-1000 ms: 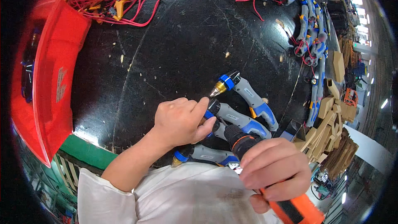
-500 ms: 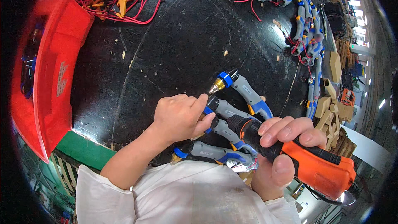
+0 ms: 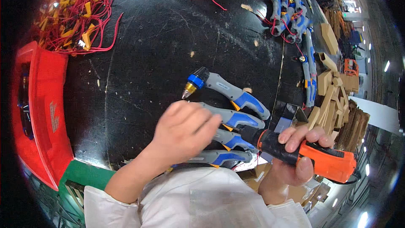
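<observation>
My right hand (image 3: pixel 295 152) grips an orange and black power screwdriver (image 3: pixel 329 160), its dark front end pointing left over the handles. Several grey and blue torch handles with orange triggers lie side by side in front of me. The farthest torch (image 3: pixel 234 93) shows its whole length, with a blue ring and a brass tip at its left end. My left hand (image 3: pixel 183 131), fingers curled, is closed over the head of the second torch (image 3: pixel 236 116). It hides the heads of the nearer ones, including the nearest torch (image 3: pixel 223 157). The screwdriver's bit cannot be made out.
A red bin (image 3: pixel 46 109) stands at the left, with dark and blue parts in it. Behind it is a tangle of red wires (image 3: pixel 84 21) with orange triggers. More torches (image 3: pixel 289 12) are piled at the far right. Cardboard pieces (image 3: pixel 331 88) lie beyond the right edge.
The view has shifted, so the table things appear farther left. My left hand has turned from a pointing grip to curled fingers over the torch heads. The screwdriver is still in my right hand.
</observation>
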### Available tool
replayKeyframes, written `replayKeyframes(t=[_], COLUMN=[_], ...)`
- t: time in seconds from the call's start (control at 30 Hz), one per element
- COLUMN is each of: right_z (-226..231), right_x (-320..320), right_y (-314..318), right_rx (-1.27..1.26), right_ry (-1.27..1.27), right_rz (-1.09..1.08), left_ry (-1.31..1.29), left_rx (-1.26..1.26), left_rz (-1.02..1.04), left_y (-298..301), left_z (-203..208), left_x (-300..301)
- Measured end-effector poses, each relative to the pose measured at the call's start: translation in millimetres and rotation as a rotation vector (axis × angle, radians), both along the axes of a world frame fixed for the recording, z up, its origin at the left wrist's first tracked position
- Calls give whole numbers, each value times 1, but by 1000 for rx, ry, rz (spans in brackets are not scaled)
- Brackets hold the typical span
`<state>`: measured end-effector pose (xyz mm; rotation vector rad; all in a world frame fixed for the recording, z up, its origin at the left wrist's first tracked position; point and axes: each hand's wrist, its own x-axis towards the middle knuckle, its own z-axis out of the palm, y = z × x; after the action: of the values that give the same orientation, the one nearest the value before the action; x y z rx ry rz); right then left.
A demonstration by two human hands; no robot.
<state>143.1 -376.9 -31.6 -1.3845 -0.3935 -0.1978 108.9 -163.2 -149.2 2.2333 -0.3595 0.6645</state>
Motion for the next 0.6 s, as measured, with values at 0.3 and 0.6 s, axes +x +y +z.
replayKeyframes(t=[0.3, 0.6], right_z=[-15, -1], right_x=[-7, 32], right_y=[1, 13], right_rx=[-78, -280], right_ry=[6, -308], right_rz=[17, 692], left_ry=[644, 573], left_rx=[208, 137], left_rz=[-425, -502], left_y=[-11, -10], left_z=[3, 3], left_x=[41, 53])
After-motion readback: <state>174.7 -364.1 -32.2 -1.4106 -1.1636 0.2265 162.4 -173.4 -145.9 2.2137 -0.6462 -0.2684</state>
